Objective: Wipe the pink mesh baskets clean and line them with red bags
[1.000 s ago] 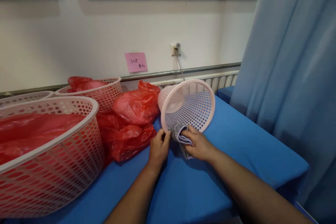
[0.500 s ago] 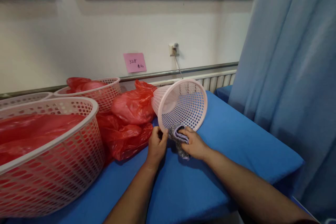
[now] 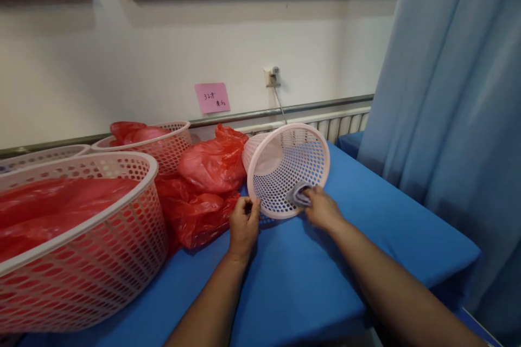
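Observation:
A small pink perforated basket (image 3: 285, 143) lies on its side on the blue table (image 3: 366, 238), its mouth facing me. My left hand (image 3: 243, 223) pinches the rim at its lower left. My right hand (image 3: 321, 207) is closed on a folded grey cloth (image 3: 297, 194) and presses it against the inside wall of the basket, at the lower right of the opening.
Red plastic bags (image 3: 207, 173) are heaped just left of the small basket. A large pink basket (image 3: 101, 238) lined with red plastic fills the left foreground, with more baskets (image 3: 163, 143) behind it. A blue curtain (image 3: 448, 92) hangs at the right.
The cloth hung over the basket's lower rim a second ago. My right hand has carried it up and right, inside the basket. The left hand kept its grip on the rim.

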Motion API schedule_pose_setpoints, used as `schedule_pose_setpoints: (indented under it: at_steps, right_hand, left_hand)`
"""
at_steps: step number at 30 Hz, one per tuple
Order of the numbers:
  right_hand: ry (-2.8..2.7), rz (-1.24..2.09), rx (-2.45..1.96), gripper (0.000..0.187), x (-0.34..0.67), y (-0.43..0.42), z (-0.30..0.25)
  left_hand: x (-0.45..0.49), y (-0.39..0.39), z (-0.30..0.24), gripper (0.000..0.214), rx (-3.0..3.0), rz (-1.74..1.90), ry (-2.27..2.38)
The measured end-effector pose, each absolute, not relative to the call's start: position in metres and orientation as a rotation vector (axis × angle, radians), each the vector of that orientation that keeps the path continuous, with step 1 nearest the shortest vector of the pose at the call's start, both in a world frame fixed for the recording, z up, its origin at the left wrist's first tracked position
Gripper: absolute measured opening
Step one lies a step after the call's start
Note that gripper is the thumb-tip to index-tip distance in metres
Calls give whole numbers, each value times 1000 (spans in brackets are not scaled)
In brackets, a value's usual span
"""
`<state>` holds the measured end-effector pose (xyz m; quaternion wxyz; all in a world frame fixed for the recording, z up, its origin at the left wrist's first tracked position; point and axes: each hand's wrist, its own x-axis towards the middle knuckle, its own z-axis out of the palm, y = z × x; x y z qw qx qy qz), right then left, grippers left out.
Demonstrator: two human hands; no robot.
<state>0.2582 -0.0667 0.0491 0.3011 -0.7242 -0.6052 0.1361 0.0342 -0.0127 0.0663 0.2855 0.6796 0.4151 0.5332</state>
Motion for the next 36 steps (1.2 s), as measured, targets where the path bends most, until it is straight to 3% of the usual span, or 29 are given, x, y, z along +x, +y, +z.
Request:
schedule_pose_setpoints:
  at_steps: [5, 10, 12, 16, 20, 22, 28, 31, 33, 36]
  right_hand:
    - [-1756, 733, -1295, 54, 226, -68, 40]
    - [-1551, 317, -2024, 51, 261, -68, 55]
    - [-1411, 216, -2128, 53, 277, -67, 60]
    - [-1505, 301, -2010, 53, 269, -63, 53]
    - [-1739, 750, -1371, 49, 236, -62, 41]
    - [-1744, 812, -1249, 48, 231, -62, 41]
    - [-1572, 309, -2013, 55, 274, -63, 56]
    - [-1409, 117, -2147, 55, 283, -64, 59]
    - [-1469, 168, -2060, 54, 277, -64, 55]
    - [-1674, 562, -1654, 52, 258, -58, 42]
  left_hand:
    - [32, -11, 65, 28, 1819, 1450, 1130]
    - [30, -10, 63, 28, 1838, 1453, 1136]
    - [32, -10, 62, 28, 1849, 1442, 1134]
    - [35, -12, 62, 27, 1872, 1441, 1124]
    - [35, -12, 62, 28, 1853, 1478, 1139]
    - [34, -12, 63, 29, 1847, 1485, 1147]
    - [33, -12, 65, 30, 1842, 1465, 1140]
    - [33, -12, 65, 31, 1836, 1465, 1138]
    - [33, -11, 64, 33, 1826, 1453, 1143]
    - [33, -8, 61, 33, 1810, 1401, 1154]
